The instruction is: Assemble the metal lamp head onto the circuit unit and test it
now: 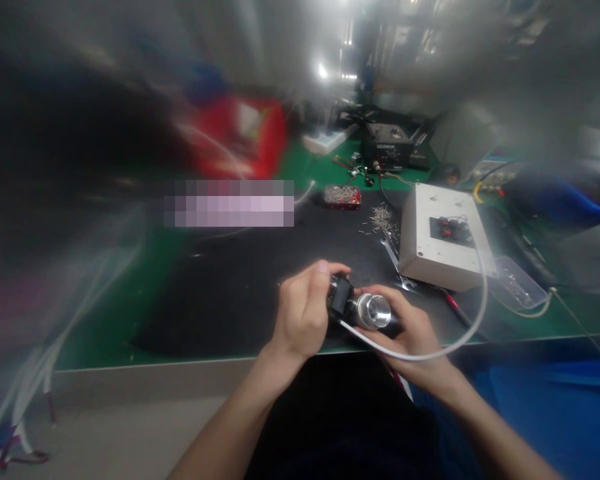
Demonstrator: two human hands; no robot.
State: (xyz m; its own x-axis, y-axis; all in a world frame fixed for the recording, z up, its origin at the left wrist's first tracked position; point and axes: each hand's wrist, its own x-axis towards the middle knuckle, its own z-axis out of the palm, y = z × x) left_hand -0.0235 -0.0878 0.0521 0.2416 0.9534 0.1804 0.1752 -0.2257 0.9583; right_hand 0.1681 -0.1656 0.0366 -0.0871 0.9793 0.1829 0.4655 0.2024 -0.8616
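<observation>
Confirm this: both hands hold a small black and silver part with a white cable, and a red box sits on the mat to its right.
Not quite. The left hand and right hand do hold the black and silver part with its white cable, but the box on the black mat to its right is white, not red. The head view shows this.

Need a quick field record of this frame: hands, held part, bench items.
left hand: grip closed on the black block end of the part
right hand: cradles the silver cylinder end from below
white cable: runs from the held part toward the white box
mat: black, on a green bench
loose metal pins: scattered left of the box
red tray: behind the pins
</observation>
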